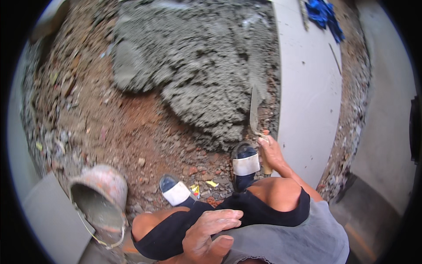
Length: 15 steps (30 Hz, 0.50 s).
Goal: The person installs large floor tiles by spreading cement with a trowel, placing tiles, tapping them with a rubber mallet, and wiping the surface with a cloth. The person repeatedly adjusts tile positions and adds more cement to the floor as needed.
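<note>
A trowel is in my right hand, its fingers closed round the handle. The narrow blade stands nearly edge-on and points away from me, along the right side of the grey wet mortar. Its tip is beside or touching the mortar; I cannot tell which. The mortar lies in a thick, rough bed, smoother at its left part. Close to my body, above my lap, my left hand holds nothing. Its fingers reach to the right and the thumb is apart from them, with whitish dust on the skin.
Right of the mortar runs a long pale slab, with a blue cloth beyond it. A mortar-stained bucket lies tipped at the lower left, near a grey panel. Reddish rubble covers the ground around my slippers.
</note>
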{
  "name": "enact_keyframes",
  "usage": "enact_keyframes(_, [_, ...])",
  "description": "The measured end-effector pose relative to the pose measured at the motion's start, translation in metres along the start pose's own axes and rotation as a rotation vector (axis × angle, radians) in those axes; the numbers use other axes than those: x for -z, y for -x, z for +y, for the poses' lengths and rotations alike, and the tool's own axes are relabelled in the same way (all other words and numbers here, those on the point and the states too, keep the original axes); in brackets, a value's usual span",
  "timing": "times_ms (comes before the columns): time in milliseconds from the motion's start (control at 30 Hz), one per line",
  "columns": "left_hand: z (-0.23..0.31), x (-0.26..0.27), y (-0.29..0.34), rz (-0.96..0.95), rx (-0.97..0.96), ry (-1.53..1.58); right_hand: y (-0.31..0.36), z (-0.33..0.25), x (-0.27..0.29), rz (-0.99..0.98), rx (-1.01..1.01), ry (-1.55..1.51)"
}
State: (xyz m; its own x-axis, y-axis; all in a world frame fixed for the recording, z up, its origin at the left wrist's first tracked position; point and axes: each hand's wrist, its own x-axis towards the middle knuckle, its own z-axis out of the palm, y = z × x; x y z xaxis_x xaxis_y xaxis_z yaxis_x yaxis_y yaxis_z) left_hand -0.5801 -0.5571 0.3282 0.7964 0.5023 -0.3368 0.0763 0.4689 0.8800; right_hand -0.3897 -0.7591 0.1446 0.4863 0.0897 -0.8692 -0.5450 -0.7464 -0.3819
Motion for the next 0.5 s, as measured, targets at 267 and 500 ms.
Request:
enact_keyframes(267, [-0.003, 0.037, 0.052, -0.005, -0.247, -0.066, -0.015, -0.029, -0.086, -0.292, 0.303, 0.135])
enact_keyframes(500, [0.018, 0.059, 0.076, -0.191, -0.201, -0.147, -0.005, -0.078, -0.164, -0.244, 0.538, 0.819])
